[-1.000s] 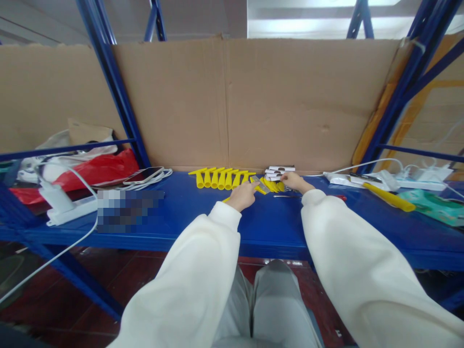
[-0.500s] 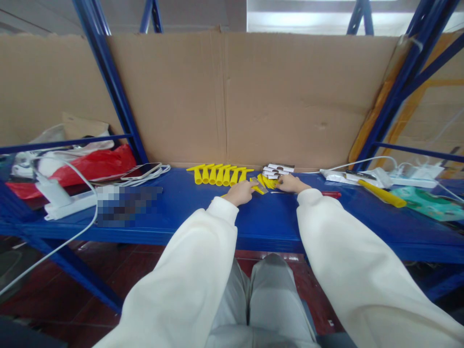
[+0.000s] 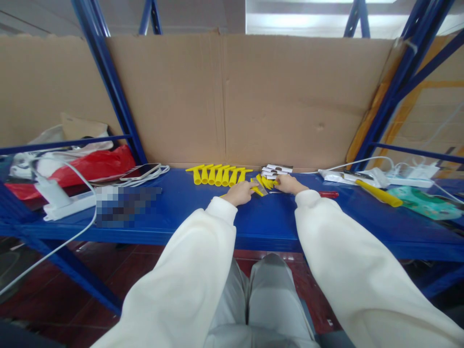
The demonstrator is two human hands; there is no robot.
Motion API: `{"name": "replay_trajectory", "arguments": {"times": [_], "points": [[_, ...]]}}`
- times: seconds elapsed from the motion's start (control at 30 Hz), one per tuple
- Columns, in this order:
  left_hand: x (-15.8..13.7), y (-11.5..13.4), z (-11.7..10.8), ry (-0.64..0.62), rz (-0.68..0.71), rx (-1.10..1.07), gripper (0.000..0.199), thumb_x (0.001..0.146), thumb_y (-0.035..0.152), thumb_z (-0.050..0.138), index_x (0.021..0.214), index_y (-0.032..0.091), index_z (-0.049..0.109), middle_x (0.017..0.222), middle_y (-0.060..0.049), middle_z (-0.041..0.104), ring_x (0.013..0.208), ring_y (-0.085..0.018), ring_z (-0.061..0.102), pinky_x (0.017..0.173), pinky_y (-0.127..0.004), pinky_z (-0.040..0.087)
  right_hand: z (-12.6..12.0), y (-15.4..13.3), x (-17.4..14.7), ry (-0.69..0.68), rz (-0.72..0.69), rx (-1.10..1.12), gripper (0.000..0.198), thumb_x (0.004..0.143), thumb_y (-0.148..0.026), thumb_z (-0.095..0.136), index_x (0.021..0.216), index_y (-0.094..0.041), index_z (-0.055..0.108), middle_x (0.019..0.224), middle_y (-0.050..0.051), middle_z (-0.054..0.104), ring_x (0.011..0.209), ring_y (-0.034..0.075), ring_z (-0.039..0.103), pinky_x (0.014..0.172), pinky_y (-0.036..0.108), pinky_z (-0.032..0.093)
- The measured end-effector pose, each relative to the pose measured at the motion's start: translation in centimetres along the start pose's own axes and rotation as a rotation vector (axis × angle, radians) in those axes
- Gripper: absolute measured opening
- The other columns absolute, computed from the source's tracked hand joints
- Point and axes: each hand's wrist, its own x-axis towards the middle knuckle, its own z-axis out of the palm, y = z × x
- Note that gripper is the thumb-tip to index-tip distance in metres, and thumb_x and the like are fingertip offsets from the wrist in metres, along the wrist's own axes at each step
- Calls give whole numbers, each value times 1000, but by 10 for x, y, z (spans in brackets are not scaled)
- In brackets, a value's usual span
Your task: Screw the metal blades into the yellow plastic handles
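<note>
My left hand (image 3: 239, 193) is closed around a yellow scraper (image 3: 258, 191), whose wide head with a greyish blade pokes out to the right of the fingers. Just right of it, the fingers of my right hand (image 3: 288, 184) are pinched at a small pile of flat yellow pieces (image 3: 267, 181); what they hold, if anything, is hidden. Behind that pile lie white-and-dark packets (image 3: 277, 170). Several yellow scraper handles (image 3: 219, 177) stand in a row to the left, hollow ends toward me. A screwdriver with a red handle (image 3: 329, 194) lies under my right wrist.
Cardboard (image 3: 224, 96) closes off the back of the blue shelf (image 3: 268, 227). On the left are a power strip (image 3: 68, 205), a phone (image 3: 139, 171) and a red bag (image 3: 97, 164). A longer yellow handle (image 3: 379, 193) and a green packet (image 3: 424, 202) lie right.
The scraper head at my left hand has tilted slightly. My right hand stays at the yellow pile, its fingers shifted a little. The whole view has moved slightly.
</note>
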Motion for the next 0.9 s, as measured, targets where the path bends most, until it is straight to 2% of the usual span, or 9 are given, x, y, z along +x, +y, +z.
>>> {"name": "replay_trajectory", "arguments": {"times": [0.17,0.33,0.53,0.73,0.9], "points": [[1,0,0,-3,0,3,47,97,21,50,143,26,55,138,-10,63,129,-23,58,107,-33,44,-2,-1,-3,15,-40,-49,35,83,-9,55,113,-12,71,117,17,73,112,26,67,88,26,49],[2,-1,1,-8,5,3,47,96,22,50,143,27,55,139,-8,63,130,-22,57,108,-32,43,-3,-2,-5,7,-47,-58,35,84,-12,55,116,-8,70,110,19,74,108,26,68,89,28,49],[1,-1,1,0,-1,-5,46,96,22,51,142,26,56,139,-8,63,130,-23,58,108,-33,44,-1,-3,-6,25,-22,-119,36,91,-22,52,122,-13,68,118,21,71,120,31,63,100,39,46],[0,0,0,0,-2,-14,47,96,22,52,142,26,56,140,-9,62,130,-22,57,109,-32,43,-3,-6,-7,33,-59,-184,40,89,-13,50,125,-9,65,119,22,71,121,30,63,100,37,46],[0,0,-1,-15,-5,-15,46,97,22,51,142,27,56,141,-8,61,131,-22,57,109,-32,43,-7,-8,-11,43,-60,-175,40,88,-12,51,124,-8,66,120,22,70,120,29,63,98,34,47]]}}
